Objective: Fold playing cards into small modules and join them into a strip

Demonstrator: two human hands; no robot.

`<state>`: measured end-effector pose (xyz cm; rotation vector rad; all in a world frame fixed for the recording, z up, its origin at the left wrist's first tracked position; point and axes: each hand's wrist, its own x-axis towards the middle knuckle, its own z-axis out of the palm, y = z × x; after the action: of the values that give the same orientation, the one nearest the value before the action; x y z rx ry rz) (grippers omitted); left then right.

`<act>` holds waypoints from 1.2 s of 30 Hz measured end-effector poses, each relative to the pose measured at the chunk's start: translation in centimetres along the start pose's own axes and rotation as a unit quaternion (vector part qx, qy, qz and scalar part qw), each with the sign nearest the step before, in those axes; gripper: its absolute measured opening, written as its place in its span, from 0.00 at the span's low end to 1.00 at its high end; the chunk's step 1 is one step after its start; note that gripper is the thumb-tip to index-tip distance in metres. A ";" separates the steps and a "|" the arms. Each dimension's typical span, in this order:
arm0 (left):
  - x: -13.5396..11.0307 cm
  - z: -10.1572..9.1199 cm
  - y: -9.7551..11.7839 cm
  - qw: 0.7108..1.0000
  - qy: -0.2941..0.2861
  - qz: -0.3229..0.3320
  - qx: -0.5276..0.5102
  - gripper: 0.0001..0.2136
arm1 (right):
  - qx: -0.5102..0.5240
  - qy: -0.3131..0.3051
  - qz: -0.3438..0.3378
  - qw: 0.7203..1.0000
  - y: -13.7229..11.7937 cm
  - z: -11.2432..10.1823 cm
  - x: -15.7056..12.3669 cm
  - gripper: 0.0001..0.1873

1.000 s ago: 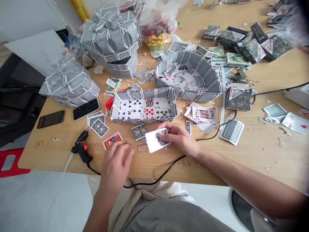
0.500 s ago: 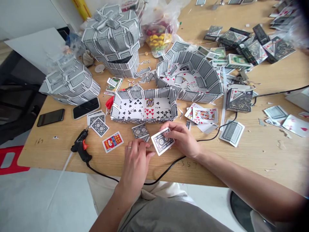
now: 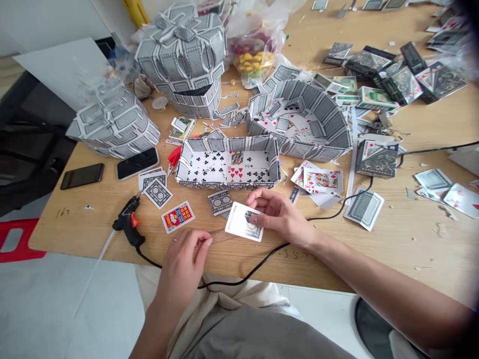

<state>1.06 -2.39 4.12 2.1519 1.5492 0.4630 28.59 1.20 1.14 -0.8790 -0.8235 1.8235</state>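
The person sits at a wooden tabletop (image 3: 411, 234) crowded with cards, and I take the shallow card box (image 3: 228, 167), lined with clubs and hearts, as my marker. Just in front of that box, towards the person, the right hand (image 3: 279, 215) grasps a playing card (image 3: 242, 223), fingers (image 3: 262, 219) closed over its right edge. The card lies nearly flat and low over the wood, pale side up, with a small patterned piece on it by the fingertips. The left hand (image 3: 185, 255) is further in front of the box and a little to its left, at the tabletop's near edge. Its thumb and forefinger are pinched together, perhaps on a thin strand running towards the card, though it is too fine for me to be sure. Between the box and the held card lie small folded card pieces (image 3: 220, 202). Left of the box's front are a red and yellow card (image 3: 177, 217) and a black glue gun (image 3: 127, 227), whose black cable (image 3: 262, 259) loops past the person's lap. Further left of the box lie two phones (image 3: 136, 163). To the right of the box sits a fan of face-up cards (image 3: 318, 179), and behind it stand a curved card wall (image 3: 299, 117) and a tall round card-covered box (image 3: 183, 55).
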 end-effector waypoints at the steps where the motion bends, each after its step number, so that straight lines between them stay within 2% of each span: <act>1: 0.2 -0.5 -0.7 1.000 0.024 -0.005 0.014 0.05 | 0.000 -0.015 0.002 1.000 0.0 0.1 0.0 0.23; 4: 1.0 -1.7 -3.4 0.990 0.102 -0.035 0.094 0.13 | -0.009 -0.043 0.008 0.999 0.1 0.1 0.0 0.22; 7: 1.7 -2.3 -5.9 0.987 0.089 -0.044 0.129 0.22 | -0.016 -0.045 0.020 0.999 0.2 0.1 0.0 0.15; 10: 2.0 -2.3 -7.2 0.989 0.079 -0.028 0.118 0.21 | -0.010 -0.028 0.028 0.999 0.3 0.1 0.0 0.14; 14: 2.3 -2.4 -7.6 0.992 0.079 -0.009 0.098 0.18 | 0.006 -0.018 0.027 0.999 0.5 0.2 0.1 0.15; 18: 3.1 -2.8 -8.0 0.994 0.070 -0.031 0.079 0.20 | -0.010 -0.035 0.024 0.999 0.3 0.2 0.1 0.14; 23: 4.0 -3.3 -8.3 0.989 0.057 -0.116 0.069 0.24 | -0.051 -0.086 -0.022 0.995 0.0 0.0 -0.2 0.10; 26: 3.9 -3.3 -7.5 0.979 0.039 -0.196 0.040 0.24 | -0.051 -0.078 -0.036 0.995 0.2 0.0 -0.1 0.10; 28: 3.3 -3.1 -6.5 0.978 0.059 -0.201 0.007 0.21 | -0.046 -0.070 -0.027 0.996 0.5 0.0 0.0 0.09; 31: 2.1 -2.5 -4.2 0.980 0.149 -0.107 -0.080 0.21 | -0.063 -0.061 -0.008 0.996 0.7 0.0 0.1 0.07; 33: 1.5 -2.2 -2.2 0.977 0.198 -0.011 -0.080 0.16 | -0.079 -0.057 -0.002 0.995 0.7 0.1 0.0 0.07; 34: 1.3 -2.0 -1.3 0.977 0.196 0.053 -0.074 0.12 | -0.081 -0.057 0.003 0.995 0.6 0.2 -0.1 0.07; 36: 1.3 -1.4 0.5 0.968 0.167 0.169 -0.077 0.15 | -0.066 -0.059 0.015 0.996 0.4 0.4 -0.2 0.09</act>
<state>1.09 -1.07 5.58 2.3041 1.2506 1.0716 28.17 0.80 1.03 -0.8783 -1.0203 1.8781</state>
